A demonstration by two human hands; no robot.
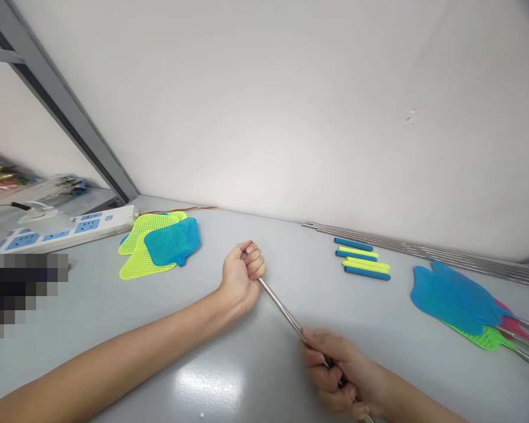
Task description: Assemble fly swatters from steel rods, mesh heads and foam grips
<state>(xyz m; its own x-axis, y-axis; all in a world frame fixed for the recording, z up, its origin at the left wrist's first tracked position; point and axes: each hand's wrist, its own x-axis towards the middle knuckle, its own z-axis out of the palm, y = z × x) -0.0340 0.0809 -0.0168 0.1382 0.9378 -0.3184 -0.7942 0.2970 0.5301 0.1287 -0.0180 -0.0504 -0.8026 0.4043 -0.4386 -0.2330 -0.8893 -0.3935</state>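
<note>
A thin shiny metal rod (281, 306) runs slantwise between my two hands above the grey table. My left hand (243, 271) is closed in a fist around its upper end, which the fingers hide. Lower down, my right hand (335, 370) wraps round the same rod, and a dark part shows between its fingers. Left of my left hand lie blue (174, 242) and yellow mesh fly swatter heads (143, 258), stacked loosely. Several blue and yellow tubes (365, 267), like handle sleeves, lie in a row beyond my right hand.
Long metal rods (405, 247) lie along the wall at the right. Fly swatters with blue heads (454, 296), plus green and pink ones, rest on the right side. A white power strip (88, 226) with a plug stands at the left, near a grey metal frame (66, 94).
</note>
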